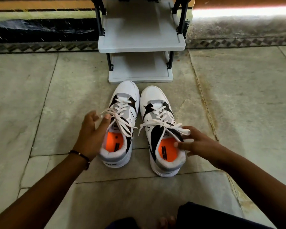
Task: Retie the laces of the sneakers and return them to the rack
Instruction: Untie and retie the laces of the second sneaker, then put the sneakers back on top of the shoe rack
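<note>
The pair of white, grey and black lace-up sneakers with orange insoles is sitting side by side on the stone floor [56,96], just near of the grey two-tier plastic shoe rack [141,42]; the left sneaker [120,123] and right sneaker [162,129] are both showing bows in their white laces; the left hand [92,134] is pinching a lace loop; the right hand [196,142] is gripping the right sneaker's collar; seemingly, tying is nearly finishing, and racking is remaining.
</note>
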`<state>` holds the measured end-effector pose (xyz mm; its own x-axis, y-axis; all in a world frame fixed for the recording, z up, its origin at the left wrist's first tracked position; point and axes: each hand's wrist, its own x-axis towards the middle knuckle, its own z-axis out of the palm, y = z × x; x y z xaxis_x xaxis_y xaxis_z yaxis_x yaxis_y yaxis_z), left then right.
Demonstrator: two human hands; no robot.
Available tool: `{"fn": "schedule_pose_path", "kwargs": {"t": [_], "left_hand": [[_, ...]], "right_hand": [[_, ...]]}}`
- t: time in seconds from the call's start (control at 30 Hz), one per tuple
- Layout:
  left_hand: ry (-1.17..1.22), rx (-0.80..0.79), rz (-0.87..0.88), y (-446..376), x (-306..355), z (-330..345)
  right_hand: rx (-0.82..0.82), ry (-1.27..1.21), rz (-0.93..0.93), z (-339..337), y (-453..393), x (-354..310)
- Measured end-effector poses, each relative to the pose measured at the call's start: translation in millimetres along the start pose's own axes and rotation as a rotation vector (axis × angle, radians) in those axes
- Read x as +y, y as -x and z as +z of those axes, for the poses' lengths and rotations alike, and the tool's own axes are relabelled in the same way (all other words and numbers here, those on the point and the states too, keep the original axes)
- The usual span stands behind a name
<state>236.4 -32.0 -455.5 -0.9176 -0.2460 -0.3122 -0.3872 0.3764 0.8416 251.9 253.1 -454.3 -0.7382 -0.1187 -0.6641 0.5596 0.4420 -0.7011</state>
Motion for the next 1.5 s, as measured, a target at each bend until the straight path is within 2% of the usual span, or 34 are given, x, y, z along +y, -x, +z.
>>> {"fn": "schedule_pose_path", "kwargs": {"t": [0.03, 0.1, 0.3, 0.5, 0.63, 0.77, 0.8, 0.87, 0.93, 0.97, 1.0, 1.03, 1.1, 1.13, 1.2, 1.23, 1.3, 1.37, 1.43, 1.5], "left_hand": [[0.066, -0.08, -0.094, 3, -5, -1], [0.129, -0.236, -0.143, 5, -18, 2], [0.076, -0.418, -0.01, 14, -20, 16], [-0.007, -0.441, -0.061, 11, -26, 18], [-0.031, -0.431, -0.026, 13, -23, 24], [-0.113, -0.491, -0.036, 10, -23, 17], [-0.181, -0.461, -0.025, 11, -22, 15], [-0.407, -0.299, 0.136, 17, -12, 10], [-0.584, -0.086, 0.431, 31, 2, 6], [-0.609, -0.064, 0.523, 40, 14, 4], [-0.638, -0.109, 0.581, 46, 21, 4], [-0.724, -0.184, 0.622, 51, 24, 5], [-1.019, -0.367, 0.674, 52, 23, 14], [-1.166, -0.471, 0.647, 50, 26, 20], [-1.305, -0.595, 0.607, 43, 27, 29], [-1.337, -0.635, 0.586, 40, 27, 32], [-1.359, -0.635, 0.668, 34, 24, 38], [-1.336, -0.571, 0.771, 31, 20, 37], [-1.306, -0.534, 0.818, 29, 13, 36], [-1.332, -0.54, 0.798, 24, 21, 38]], "right_hand": [[-0.038, -0.035, 0.018, 2, 0, 0], [-0.1, -0.064, 0.038, 7, -1, 0], [-0.094, -0.065, -0.022, 20, -5, -5], [-0.114, -0.099, -0.079, 25, -3, -5], [-0.058, -0.025, -0.1, 23, -9, -11], [-0.051, 0.059, -0.06, 24, -11, -14], [-0.036, 0.083, -0.064, 24, -8, -15], [0.117, 0.256, -0.14, 21, 1, -20], [0.367, 0.448, -0.368, 20, 18, -24], [0.409, 0.511, -0.512, 19, 28, -29], [0.346, 0.594, -0.609, 20, 37, -37], [0.2, 0.717, -0.635, 21, 43, -42], [-0.061, 1.081, -0.609, 28, 40, -45], [-0.123, 1.27, -0.623, 31, 33, -43], [-0.159, 1.445, -0.636, 36, 17, -39], [-0.16, 1.448, -0.661, 38, 11, -37], [-0.208, 1.419, -0.692, 42, 5, -35], [-0.315, 1.382, -0.631, 39, 7, -46], [-0.33, 1.326, -0.595, 34, 10, -52], [-0.351, 1.284, -0.532, 29, 12, -65]]}}
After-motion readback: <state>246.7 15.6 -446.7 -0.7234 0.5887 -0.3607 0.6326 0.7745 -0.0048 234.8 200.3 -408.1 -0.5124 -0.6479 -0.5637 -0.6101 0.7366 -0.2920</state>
